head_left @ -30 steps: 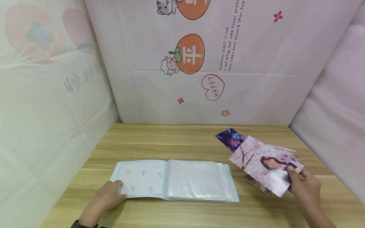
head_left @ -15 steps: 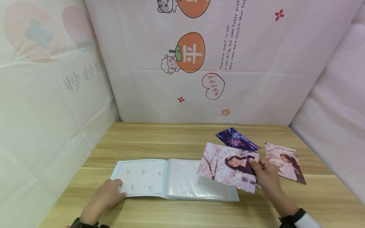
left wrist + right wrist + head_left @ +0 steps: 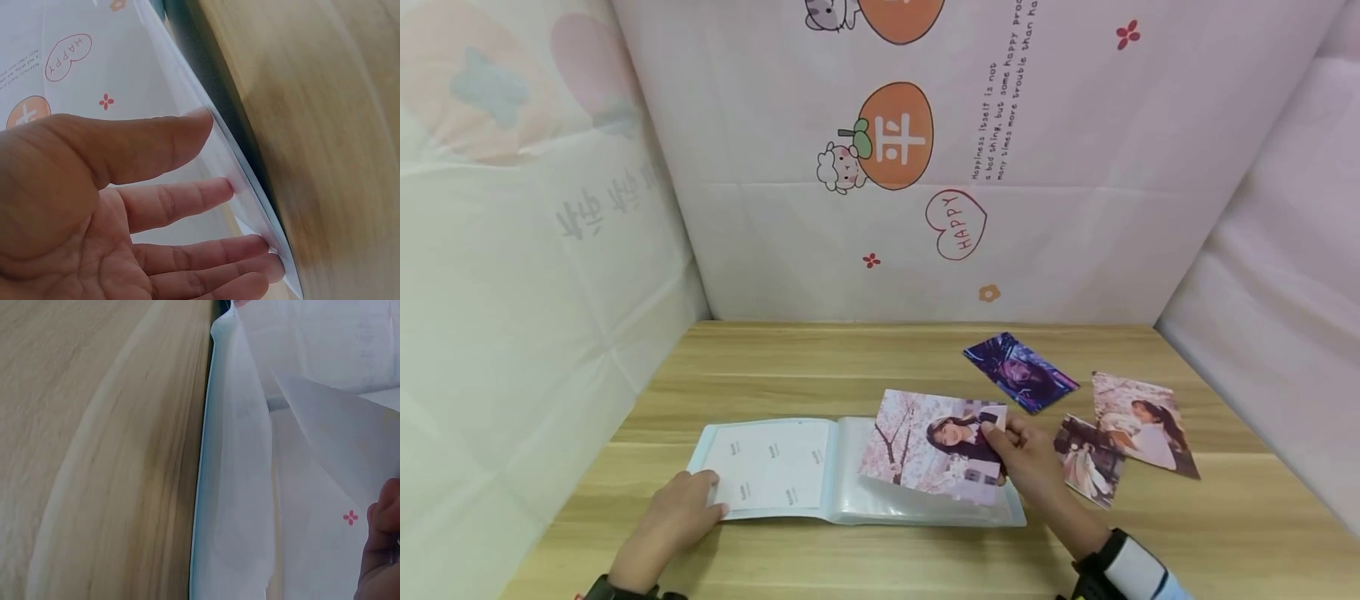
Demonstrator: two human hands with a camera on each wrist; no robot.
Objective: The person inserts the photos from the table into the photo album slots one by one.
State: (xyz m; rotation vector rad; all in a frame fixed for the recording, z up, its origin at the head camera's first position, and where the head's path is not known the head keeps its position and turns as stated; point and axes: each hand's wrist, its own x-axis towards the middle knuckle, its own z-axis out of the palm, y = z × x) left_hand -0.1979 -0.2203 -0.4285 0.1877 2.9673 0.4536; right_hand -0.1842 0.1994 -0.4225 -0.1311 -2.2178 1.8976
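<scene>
A photo album [image 3: 767, 467] with a light blue cover lies open on the wooden table. My left hand [image 3: 679, 508] rests at its left edge; in the left wrist view the thumb and fingers are extended, their tips touching the white inner page [image 3: 219, 140]. Over the clear plastic sleeves [image 3: 880, 504] on the right side, my right hand [image 3: 1032, 460] pinches a photo [image 3: 910, 442] of a person among cherry blossoms, thumb on top. The right wrist view shows the photo's pale back [image 3: 344, 431] raised above the sleeves [image 3: 244, 462], apart from them.
Right of the album lie a purple-blue photo [image 3: 1021, 372], a blossom photo [image 3: 1142, 421] and a darker photo [image 3: 1088, 460], the last two overlapping. Printed white cloth [image 3: 775, 250] stands along the table's back, with more cloth at both sides.
My right hand has carried the blossom photo leftward from the loose photos to over the album's sleeves, uncovering the photos on the table. My left hand has stayed at the album's edge.
</scene>
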